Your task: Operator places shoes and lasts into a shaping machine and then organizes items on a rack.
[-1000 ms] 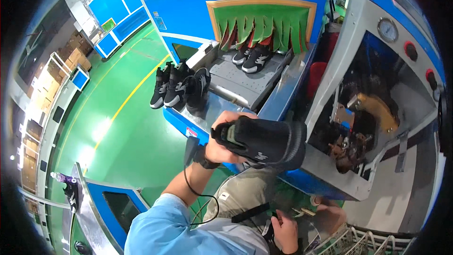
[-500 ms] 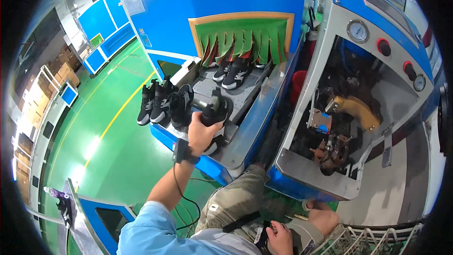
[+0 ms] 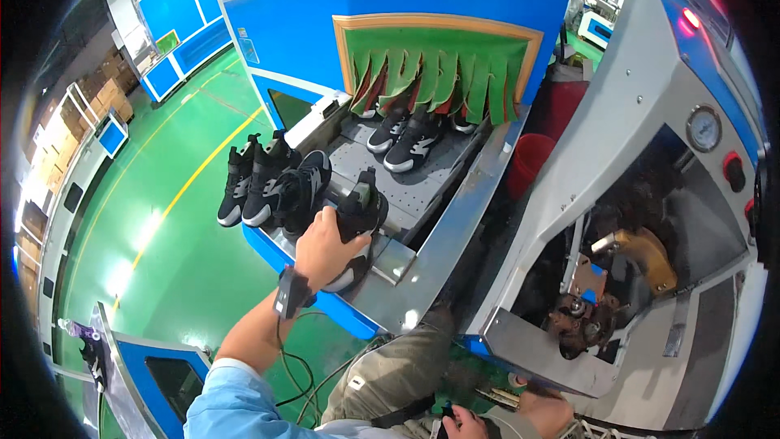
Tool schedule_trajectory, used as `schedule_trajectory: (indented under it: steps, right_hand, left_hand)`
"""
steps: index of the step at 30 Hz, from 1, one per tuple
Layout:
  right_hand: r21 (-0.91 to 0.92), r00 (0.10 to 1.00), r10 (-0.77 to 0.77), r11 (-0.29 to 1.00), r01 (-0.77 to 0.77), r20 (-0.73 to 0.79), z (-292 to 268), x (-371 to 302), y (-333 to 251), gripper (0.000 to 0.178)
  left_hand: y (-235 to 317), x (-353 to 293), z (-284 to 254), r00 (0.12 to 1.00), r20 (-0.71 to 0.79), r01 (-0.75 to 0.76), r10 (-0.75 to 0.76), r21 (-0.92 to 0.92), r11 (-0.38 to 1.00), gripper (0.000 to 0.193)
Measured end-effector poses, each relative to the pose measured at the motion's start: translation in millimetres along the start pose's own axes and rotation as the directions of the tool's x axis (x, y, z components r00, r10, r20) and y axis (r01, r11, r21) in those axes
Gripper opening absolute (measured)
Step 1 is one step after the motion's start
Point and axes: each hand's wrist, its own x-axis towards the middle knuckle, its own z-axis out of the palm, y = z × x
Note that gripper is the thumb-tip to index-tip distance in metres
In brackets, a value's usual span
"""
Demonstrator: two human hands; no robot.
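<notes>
My left hand [image 3: 323, 245] is closed around the upper of a black high-top sneaker [image 3: 367, 205] at the near end of a metal conveyor [image 3: 361, 154]. Just below it, the pale toe of another sneaker [image 3: 351, 270] shows, partly covered by my hand. To the left, a black sneaker [image 3: 302, 195] stands close beside two more dark sneakers [image 3: 266, 183] with grey-white soles. Low in the picture, over my lap, my right hand [image 3: 466, 423] has its fingers curled against a small dark item that I cannot make out.
Sneakers [image 3: 413, 145] stand on the conveyor before a green strip curtain [image 3: 439, 73] in a blue machine. At right stands a grey-and-blue machine [image 3: 552, 195] with a gauge [image 3: 704, 128] and metal clamps [image 3: 581, 317]. A red bucket [image 3: 530, 164] stands between them.
The view has shifted, bringing the right-hand machine closer. My left hand stays on the sneaker, which sits slightly lower and further left in the picture. My right hand now shows lower, partly cut off.
</notes>
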Motion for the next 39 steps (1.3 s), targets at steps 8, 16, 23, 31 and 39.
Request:
schedule_trajectory:
  steps: [8, 16, 23, 31, 39]
  right_hand:
    - [-0.170, 0.943, 0.284, 0.952, -0.255, 0.172, -7.5, 31.1, -4.7, 0.049]
    - [-0.122, 0.940, 0.264, 0.962, -0.243, 0.215, 5.4, 51.8, 13.4, 0.054]
    - [-0.394, 0.868, 0.416, 0.871, -0.294, 0.272, -2.1, 31.3, 12.9, 0.072]
    - [0.495, 0.899, 0.353, 0.751, -0.437, 0.257, 31.6, 30.5, 60.5, 0.059]
    - [-0.034, 0.975, 0.204, 0.979, -0.201, 0.089, -21.5, 1.9, -31.4, 0.052]
  left_hand:
    - [20.7, 115.7, -53.1, 0.976, -0.033, -0.209, 0.215, 0.129, 0.969, 0.046]
    - [-20.9, 329.7, 134.4, 0.922, 0.379, -0.108, 0.079, 0.056, 0.993, 0.063]
    - [27.4, 307.5, 185.6, 0.948, 0.269, -0.193, 0.173, 0.051, 0.980, 0.055]
    - [57.8, 240.6, 38.0, 0.988, 0.121, 0.076, -0.100, 0.193, 0.978, 0.048]
    - [-10.9, 42.5, -39.5, 0.937, -0.317, -0.280, 0.146, -0.432, 0.857, 0.055]
